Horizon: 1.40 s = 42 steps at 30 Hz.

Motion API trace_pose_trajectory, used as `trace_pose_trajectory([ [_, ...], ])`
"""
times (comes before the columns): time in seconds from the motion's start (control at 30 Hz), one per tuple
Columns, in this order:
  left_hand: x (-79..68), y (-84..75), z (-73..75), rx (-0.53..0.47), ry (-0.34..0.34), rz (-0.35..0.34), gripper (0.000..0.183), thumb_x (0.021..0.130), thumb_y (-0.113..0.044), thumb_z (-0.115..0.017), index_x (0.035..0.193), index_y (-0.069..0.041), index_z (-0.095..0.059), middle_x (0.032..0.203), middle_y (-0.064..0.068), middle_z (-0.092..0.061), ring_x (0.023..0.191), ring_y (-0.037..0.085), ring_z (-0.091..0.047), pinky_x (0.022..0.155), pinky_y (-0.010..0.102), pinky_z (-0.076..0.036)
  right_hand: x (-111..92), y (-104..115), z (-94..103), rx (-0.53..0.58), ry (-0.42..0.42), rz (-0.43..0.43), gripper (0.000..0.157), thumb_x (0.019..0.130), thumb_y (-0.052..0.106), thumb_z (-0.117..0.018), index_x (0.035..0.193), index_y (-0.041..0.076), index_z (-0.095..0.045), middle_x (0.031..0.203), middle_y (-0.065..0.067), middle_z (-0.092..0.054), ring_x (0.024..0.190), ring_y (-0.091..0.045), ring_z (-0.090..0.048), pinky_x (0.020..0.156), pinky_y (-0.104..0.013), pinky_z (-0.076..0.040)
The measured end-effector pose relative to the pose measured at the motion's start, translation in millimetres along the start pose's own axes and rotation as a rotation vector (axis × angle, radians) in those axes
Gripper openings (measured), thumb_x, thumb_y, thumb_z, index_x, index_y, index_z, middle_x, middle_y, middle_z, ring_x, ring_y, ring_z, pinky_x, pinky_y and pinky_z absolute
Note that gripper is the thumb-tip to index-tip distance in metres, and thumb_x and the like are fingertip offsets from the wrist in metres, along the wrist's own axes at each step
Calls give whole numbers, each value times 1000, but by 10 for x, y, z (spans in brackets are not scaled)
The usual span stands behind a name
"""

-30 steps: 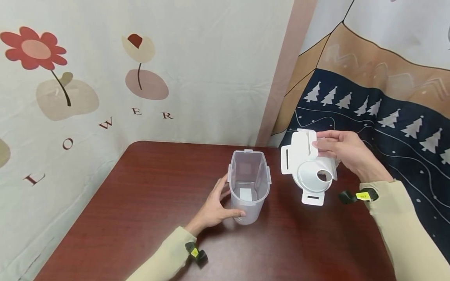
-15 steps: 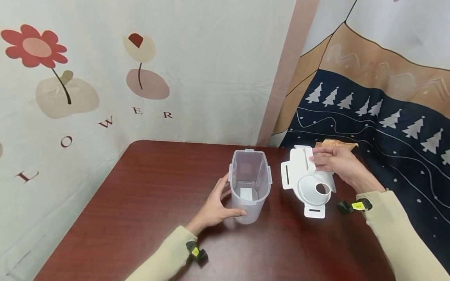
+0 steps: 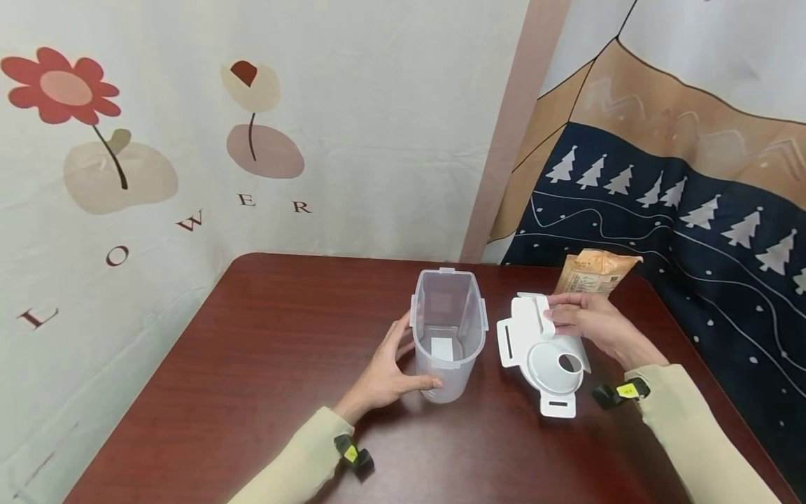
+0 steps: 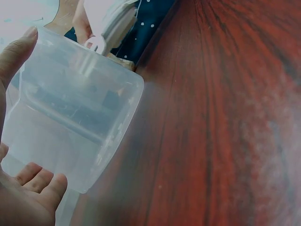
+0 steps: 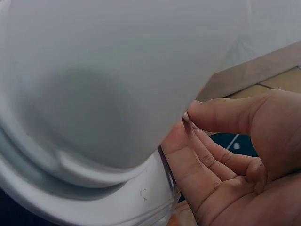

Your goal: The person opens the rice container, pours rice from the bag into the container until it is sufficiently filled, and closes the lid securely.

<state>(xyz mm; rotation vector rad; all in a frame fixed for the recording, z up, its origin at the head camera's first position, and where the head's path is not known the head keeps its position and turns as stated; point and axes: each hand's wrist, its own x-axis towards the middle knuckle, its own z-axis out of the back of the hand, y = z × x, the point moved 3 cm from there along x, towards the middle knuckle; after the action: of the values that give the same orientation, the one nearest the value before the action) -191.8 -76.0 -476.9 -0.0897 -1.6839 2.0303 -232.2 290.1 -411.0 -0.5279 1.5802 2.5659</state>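
A tall, clear plastic container [image 3: 455,381] stands upright with its top uncovered, and a white rectangle shows at its bottom. My left hand [image 3: 383,378] grips it from the left side, thumb at the near wall and fingers around the far side. In the left wrist view the container [image 4: 70,113] lies between thumb and fingers. To its right, my right hand [image 3: 595,325] pinches a white plastic lid [image 3: 525,329] by its upper part. The lid has slotted side flaps and a round spout with a hole. In the right wrist view, the white lid [image 5: 122,56] fills much of the picture.
A tan printed packet [image 3: 595,273] stands at the back right of the dark red wooden table [image 3: 302,315], just behind my right hand. Patterned cloths [image 3: 390,126] hang behind the table and on its right side.
My right hand has moved the white lid down and slightly left, toward the near side of the table. The tan packet behind it has come into view. My left hand stays on the container.
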Motion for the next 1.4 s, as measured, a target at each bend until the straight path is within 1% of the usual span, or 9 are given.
trace_pose_trajectory([
  [0.23, -2, 28, 7, 23, -1, 3, 120, 70, -17, -97, 163, -29, -22, 152, 22, -39, 144, 33, -42, 117, 44, -45, 63, -166, -108, 50, 22, 5, 60, 100, 22, -66, 147, -9, -44, 145, -27, -47, 101, -14, -63, 90, -23, -60],
  [0.5, 9, 29, 20, 22, -3, -2, 120, 70, -16, -96, 163, -30, -22, 152, 22, -38, 145, 34, -41, 117, 44, -45, 144, -299, -230, 103, 48, -46, 62, 100, 22, -67, 148, -9, -42, 144, -28, -52, 99, -14, -65, 90, -26, -61],
  [0.57, 9, 24, 22, 25, -3, -2, 120, 70, -16, -97, 163, -31, -22, 152, 22, -39, 144, 33, -42, 117, 43, -45, 149, -327, -250, 109, 48, -59, 62, 100, 21, -67, 148, -9, -42, 144, -28, -52, 98, -14, -65, 90, -27, -61],
  [0.8, -9, 26, 30, 18, -6, -1, 121, 70, -16, -97, 163, -31, -22, 152, 22, -39, 144, 35, -42, 117, 43, -45, 171, -423, -316, 113, 42, -57, 61, 100, 20, -67, 147, -9, -43, 140, -27, -56, 97, -14, -66, 90, -28, -62],
  [0.9, -6, 40, 26, 24, -2, 8, 121, 70, -17, -97, 163, -32, -21, 152, 21, -39, 144, 32, -42, 117, 42, -45, 174, -446, -337, 98, 28, -60, 60, 99, 21, -68, 146, -9, -46, 138, -26, -57, 97, -14, -66, 88, -28, -62],
  [1.0, -4, 43, 21, 25, 0, 1, 121, 70, -18, -97, 163, -30, -21, 152, 21, -39, 144, 32, -41, 117, 43, -45, 174, -448, -358, 82, 13, -57, 59, 98, 21, -70, 144, -9, -47, 135, -24, -59, 96, -14, -66, 87, -29, -63],
  [1.17, -3, 34, 8, 9, 7, -1, 120, 71, -17, -96, 163, -30, -21, 156, 20, -36, 146, 35, -40, 118, 44, -44, 136, -416, -369, 39, -23, -50, 58, 96, 21, -72, 141, -10, -51, 126, -22, -69, 92, -14, -69, 82, -31, -64],
  [1.3, -3, 23, 8, -1, 8, -3, 120, 71, -16, -96, 163, -30, -21, 158, 19, -35, 146, 35, -39, 118, 44, -44, 68, -335, -347, -76, -81, -21, 56, 96, 26, -72, 138, -7, -54, 117, -23, -72, 87, -17, -71, 77, -31, -64],
  [1.4, -6, 16, 11, -7, 4, -9, 120, 71, -14, -96, 163, -30, -21, 154, 21, -37, 145, 38, -41, 118, 44, -44, -8, -240, -306, -191, -138, 37, 57, 96, 32, -72, 137, -4, -56, 117, -23, -71, 90, -21, -71, 76, -30, -64],
])
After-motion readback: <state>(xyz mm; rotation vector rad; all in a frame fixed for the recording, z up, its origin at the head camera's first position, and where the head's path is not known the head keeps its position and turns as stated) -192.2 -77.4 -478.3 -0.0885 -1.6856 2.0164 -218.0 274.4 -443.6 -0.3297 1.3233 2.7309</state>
